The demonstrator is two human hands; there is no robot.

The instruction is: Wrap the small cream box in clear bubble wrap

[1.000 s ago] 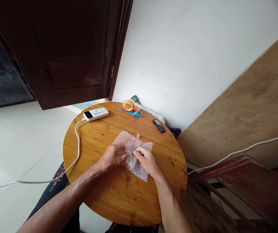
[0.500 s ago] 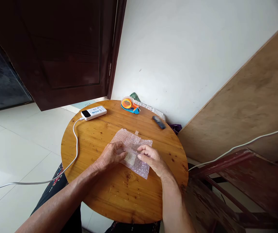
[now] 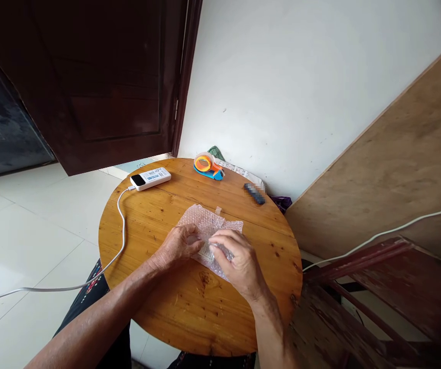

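Observation:
A sheet of clear, pinkish bubble wrap (image 3: 205, 218) lies on the round wooden table (image 3: 143, 302) in front of me. Beneath or within it, a small pale flat item (image 3: 206, 251) shows in part; its kind cannot be made out. My left hand (image 3: 180, 246) rests at the wrap's left side, fingers curled and closed on its edge. Over the middle and right of the sheet, my right hand (image 3: 238, 259) has thumb and fingertips drawn together on the plastic, close to the left fingertips. It covers much of the wrap's right part.
A white power bank (image 3: 151, 179) with a cable (image 3: 123, 225) sits at the table's back left. An orange and blue tape dispenser (image 3: 208, 166) stands at the back. Right of it lies a dark, blurred object (image 3: 254, 193). A reddish wooden chair (image 3: 362, 261) is at right.
My right hand has moved left across the bubble wrap, nearer my left hand, and now hides more of the sheet. My left hand has stayed nearly still. The view has shifted slightly.

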